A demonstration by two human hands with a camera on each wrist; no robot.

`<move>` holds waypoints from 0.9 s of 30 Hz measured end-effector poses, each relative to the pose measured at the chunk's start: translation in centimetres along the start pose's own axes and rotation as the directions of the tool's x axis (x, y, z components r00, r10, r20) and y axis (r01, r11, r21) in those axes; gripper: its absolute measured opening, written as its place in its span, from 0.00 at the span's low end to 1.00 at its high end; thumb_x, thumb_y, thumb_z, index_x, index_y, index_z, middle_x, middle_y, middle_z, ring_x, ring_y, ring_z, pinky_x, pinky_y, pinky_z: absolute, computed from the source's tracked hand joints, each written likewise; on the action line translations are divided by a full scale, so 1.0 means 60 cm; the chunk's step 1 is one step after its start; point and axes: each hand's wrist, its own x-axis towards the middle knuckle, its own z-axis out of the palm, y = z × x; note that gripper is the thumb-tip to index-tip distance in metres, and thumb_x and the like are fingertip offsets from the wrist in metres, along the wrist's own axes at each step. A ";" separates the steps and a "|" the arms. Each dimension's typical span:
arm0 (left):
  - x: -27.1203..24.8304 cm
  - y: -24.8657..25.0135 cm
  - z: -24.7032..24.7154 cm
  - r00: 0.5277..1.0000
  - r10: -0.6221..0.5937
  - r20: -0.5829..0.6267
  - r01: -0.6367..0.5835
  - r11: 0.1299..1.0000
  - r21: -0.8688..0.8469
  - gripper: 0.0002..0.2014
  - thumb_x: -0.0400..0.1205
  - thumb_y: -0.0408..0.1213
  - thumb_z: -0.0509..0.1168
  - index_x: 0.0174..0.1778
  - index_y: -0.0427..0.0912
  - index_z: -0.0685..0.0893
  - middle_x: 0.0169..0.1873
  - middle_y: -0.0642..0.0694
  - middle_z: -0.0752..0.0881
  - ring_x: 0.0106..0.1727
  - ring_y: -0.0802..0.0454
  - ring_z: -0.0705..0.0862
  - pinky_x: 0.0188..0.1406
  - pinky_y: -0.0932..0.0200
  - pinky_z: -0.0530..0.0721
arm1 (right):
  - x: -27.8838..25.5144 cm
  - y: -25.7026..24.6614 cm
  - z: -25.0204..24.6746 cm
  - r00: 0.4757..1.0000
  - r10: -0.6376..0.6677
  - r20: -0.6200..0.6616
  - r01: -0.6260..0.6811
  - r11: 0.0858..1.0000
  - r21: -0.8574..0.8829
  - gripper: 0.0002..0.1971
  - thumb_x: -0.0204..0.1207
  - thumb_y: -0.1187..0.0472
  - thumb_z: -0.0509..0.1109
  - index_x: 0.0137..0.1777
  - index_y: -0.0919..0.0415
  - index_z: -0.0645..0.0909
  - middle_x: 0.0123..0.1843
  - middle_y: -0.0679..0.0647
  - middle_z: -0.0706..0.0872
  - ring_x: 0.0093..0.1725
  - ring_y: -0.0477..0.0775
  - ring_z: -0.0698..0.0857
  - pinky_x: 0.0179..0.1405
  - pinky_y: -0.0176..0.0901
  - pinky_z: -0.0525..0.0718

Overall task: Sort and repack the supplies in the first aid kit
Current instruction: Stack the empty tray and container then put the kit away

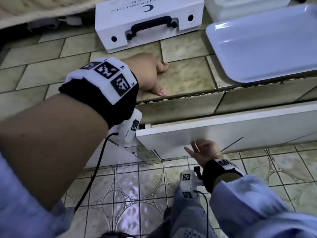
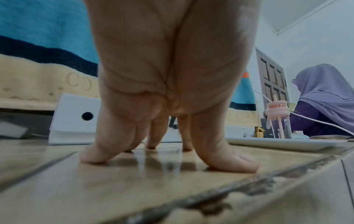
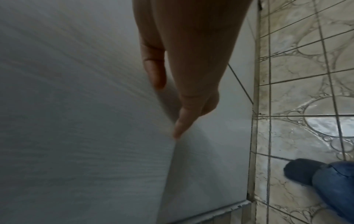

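Observation:
The white first aid kit with a black handle stands closed on the tiled ledge; the left wrist view shows its side behind my fingers. My left hand rests on the ledge just in front of the kit, spread fingertips pressing the tile, holding nothing. My right hand is lower, against the white cabinet panel under the ledge. Its fingers lie along the panel near its lower edge. No supplies are in view.
An empty white tray lies right of the kit, with another white container behind it. In the left wrist view, a pink-lidded bottle and a seated person are beyond the tray. My foot is on the patterned floor tiles.

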 end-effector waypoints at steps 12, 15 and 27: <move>-0.012 0.013 -0.004 1.000 -0.003 0.005 0.002 0.999 0.047 0.44 0.75 0.52 0.71 0.83 0.52 0.54 0.82 0.45 0.60 0.79 0.42 0.64 0.72 0.56 0.66 | -0.139 0.091 -0.048 0.985 0.169 -0.020 -0.114 0.570 -0.813 0.12 0.81 0.66 0.58 0.37 0.59 0.76 0.31 0.55 0.82 0.27 0.52 0.84 0.29 0.37 0.77; -0.017 0.010 0.008 1.000 -0.017 -0.018 0.016 0.996 -0.085 0.45 0.72 0.50 0.75 0.82 0.51 0.58 0.81 0.44 0.64 0.78 0.41 0.66 0.72 0.54 0.67 | -0.219 0.077 -0.022 0.865 0.420 0.273 0.211 0.189 -0.959 0.06 0.78 0.64 0.67 0.44 0.60 0.85 0.37 0.51 0.91 0.34 0.45 0.86 0.42 0.42 0.84; -0.020 -0.155 0.003 0.815 -0.572 -0.097 0.046 0.230 -0.972 0.23 0.71 0.52 0.73 0.48 0.34 0.81 0.31 0.47 0.76 0.33 0.51 0.75 0.37 0.61 0.73 | -0.334 -0.316 0.252 0.634 -0.411 0.656 0.741 0.565 -0.363 0.05 0.79 0.68 0.62 0.47 0.65 0.80 0.38 0.56 0.87 0.37 0.52 0.83 0.37 0.33 0.82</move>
